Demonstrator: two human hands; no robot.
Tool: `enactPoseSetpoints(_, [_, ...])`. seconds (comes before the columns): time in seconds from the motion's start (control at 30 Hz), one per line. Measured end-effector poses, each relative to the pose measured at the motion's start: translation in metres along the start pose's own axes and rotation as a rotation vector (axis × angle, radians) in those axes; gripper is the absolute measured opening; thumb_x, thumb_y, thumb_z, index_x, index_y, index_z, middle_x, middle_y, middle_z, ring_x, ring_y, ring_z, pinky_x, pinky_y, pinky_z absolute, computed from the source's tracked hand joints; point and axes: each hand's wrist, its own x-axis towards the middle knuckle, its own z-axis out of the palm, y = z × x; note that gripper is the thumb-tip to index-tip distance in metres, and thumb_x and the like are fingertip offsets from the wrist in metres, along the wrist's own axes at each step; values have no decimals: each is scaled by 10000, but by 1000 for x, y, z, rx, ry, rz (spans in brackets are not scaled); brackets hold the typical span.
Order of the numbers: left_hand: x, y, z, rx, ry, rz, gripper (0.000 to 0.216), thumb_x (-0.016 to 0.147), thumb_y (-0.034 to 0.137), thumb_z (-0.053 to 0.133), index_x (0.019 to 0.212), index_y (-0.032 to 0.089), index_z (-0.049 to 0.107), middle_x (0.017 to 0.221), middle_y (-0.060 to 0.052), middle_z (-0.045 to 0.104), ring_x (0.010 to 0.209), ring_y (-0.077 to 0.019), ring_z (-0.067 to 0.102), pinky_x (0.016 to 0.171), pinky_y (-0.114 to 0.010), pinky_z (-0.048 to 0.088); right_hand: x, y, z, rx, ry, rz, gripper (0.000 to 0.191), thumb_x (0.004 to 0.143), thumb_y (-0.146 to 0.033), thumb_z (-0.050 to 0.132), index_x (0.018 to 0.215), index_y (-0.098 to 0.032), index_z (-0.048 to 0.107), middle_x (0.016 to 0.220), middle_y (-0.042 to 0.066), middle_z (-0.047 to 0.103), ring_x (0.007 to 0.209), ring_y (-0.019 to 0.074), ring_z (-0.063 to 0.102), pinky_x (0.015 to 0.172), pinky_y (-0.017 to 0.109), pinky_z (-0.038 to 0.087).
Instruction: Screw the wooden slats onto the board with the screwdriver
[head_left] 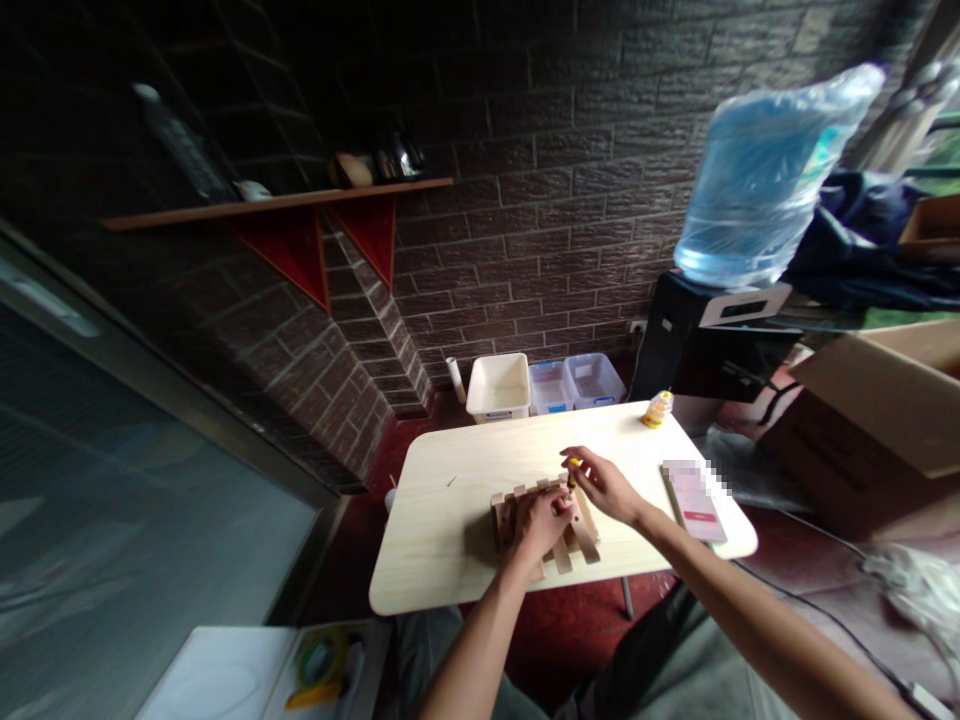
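A small wooden frame with several slats (563, 556) lies near the front edge of the pale table (442, 540). My left hand (541, 522) rests on top of it, fingers bent and pressed together by one slat; what they pinch, if anything, is too small to make out. In my right hand (604, 487) a yellow and black screwdriver (574, 473) stands upright, its lower end down by my left fingertips. A thin, small metal piece (451, 481) lies on the table to the left.
At the table's right are a pinkish box or booklet (694, 500) and a clear jar with yellow (658, 409). Plastic bins (499, 388) stand behind the table. A water dispenser (697, 330) and a cardboard box (862, 430) are on the right, a glass panel (150, 480) on the left.
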Motion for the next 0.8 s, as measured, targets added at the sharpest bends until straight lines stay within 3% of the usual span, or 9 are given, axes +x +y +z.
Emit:
enactPoseSetpoints(0.1, [0, -4, 2, 12, -3, 29, 103, 804, 224, 583, 785, 211, 683, 751, -1, 667, 719, -146, 582, 705, -242, 438, -6, 2, 8, 189, 67, 85, 381, 1003, -474, 365, 1168, -186, 551, 912, 66, 653, 736, 169, 639, 671, 300, 549])
enactPoseSetpoints(0.23, [0, -7, 3, 31, 9, 31, 117, 810, 225, 594, 837, 200, 705, 755, -12, 680, 716, -149, 590, 692, -244, 436, -17, 7, 14, 315, 151, 129, 434, 985, -513, 407, 1229, -186, 557, 943, 72, 679, 821, 190, 666, 778, 346, 562])
enactPoseSetpoints(0.37, [-1, -5, 0, 36, 23, 53, 139, 809, 213, 604, 881, 207, 722, 782, -15, 700, 722, -152, 605, 706, -253, 445, -22, 12, 13, 356, 151, 146, 433, 980, -498, 438, 1258, -192, 564, 987, 81, 700, 899, 206, 673, 857, 384, 553])
enactPoseSetpoints(0.6, [-2, 4, -10, 35, 23, 99, 192, 800, 161, 606, 934, 224, 729, 829, -18, 719, 751, -158, 629, 741, -265, 460, -25, 22, 15, 353, 164, 192, 436, 939, -514, 522, 1217, -184, 582, 960, 89, 717, 874, 221, 686, 819, 391, 570])
enactPoseSetpoints(0.8, [-1, 1, -8, 36, 22, 74, 183, 795, 163, 607, 919, 224, 726, 834, -9, 719, 762, -158, 632, 759, -266, 478, -23, 14, 12, 347, 144, 159, 437, 968, -492, 475, 1275, -196, 574, 1045, 99, 705, 928, 213, 681, 884, 397, 555])
